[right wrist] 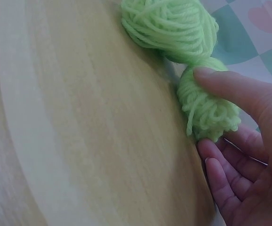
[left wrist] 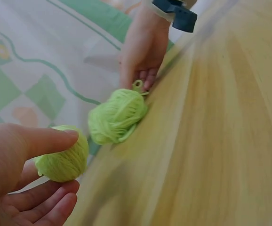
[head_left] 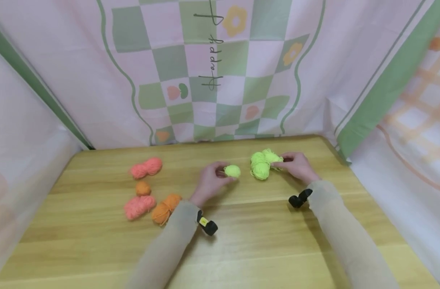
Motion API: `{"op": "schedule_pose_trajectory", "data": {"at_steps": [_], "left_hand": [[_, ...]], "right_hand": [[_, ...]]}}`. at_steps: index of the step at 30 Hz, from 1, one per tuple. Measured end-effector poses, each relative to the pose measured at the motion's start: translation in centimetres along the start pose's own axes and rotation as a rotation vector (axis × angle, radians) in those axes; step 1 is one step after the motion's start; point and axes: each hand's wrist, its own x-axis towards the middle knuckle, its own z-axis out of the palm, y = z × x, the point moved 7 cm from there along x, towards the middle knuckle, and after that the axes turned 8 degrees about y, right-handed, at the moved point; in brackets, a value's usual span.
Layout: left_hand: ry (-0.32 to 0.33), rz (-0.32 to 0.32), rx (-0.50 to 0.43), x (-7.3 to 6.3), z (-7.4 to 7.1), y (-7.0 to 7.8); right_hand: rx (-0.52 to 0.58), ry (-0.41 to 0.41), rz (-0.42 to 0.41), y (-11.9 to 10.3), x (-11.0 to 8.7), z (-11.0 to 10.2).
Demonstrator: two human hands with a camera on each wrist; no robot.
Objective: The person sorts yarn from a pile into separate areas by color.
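Between thumb and fingers, my left hand (head_left: pixel 210 180) holds a small yellow-green yarn ball (left wrist: pixel 63 160), just above or at the tabletop; the head view does not settle which. My right hand (head_left: pixel 297 165) grips the end of a smaller bright green yarn bundle (right wrist: pixel 209 101), thumb on top and fingers curled beneath. That bundle touches a larger green yarn skein (head_left: pixel 260 165) lying to its left on the table. In the left wrist view, the larger green skein (left wrist: pixel 117 117) partly hides what the right hand holds.
On the wooden table (head_left: pixel 256 249), left of my left hand, lie a coral yarn skein (head_left: pixel 146 167), a second coral skein (head_left: pixel 139 207), a small orange yarn ball (head_left: pixel 143 188) and an orange skein (head_left: pixel 166 208). Behind the table hangs a checkered curtain (head_left: pixel 228 88).
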Motion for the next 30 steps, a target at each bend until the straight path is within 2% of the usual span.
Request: {"op": "schedule_pose_trajectory", "data": {"at_steps": [8,12,16,20,25,28,30], "left_hand": [[0.033,-0.06,-0.049,1.7,1.8,-0.7],[0.062,-0.081,-0.055,2.7,2.2,-0.4],[0.063,-0.102,-0.054,3.8,2.6,0.1],[0.072,-0.073,-0.057,5.5,2.4,1.4],[0.088,-0.01,0.023,7.6,2.0,3.3],[0.089,-0.021,0.049,8.0,2.2,3.0],[0.089,-0.046,0.043,7.9,2.8,2.1]], "right_hand": [[-0.009,-0.007,-0.003,0.3,0.2,0.2],[-0.014,0.003,-0.013,0.2,0.3,0.0],[-0.025,-0.014,0.001,0.2,0.2,0.2],[-0.024,-0.015,0.007,0.2,0.2,0.2],[-0.015,-0.006,0.003,0.3,0.4,0.0],[-0.017,-0.006,0.002,0.4,0.4,0.0],[-0.019,-0.007,0.003,0.5,0.4,0.0]]}}
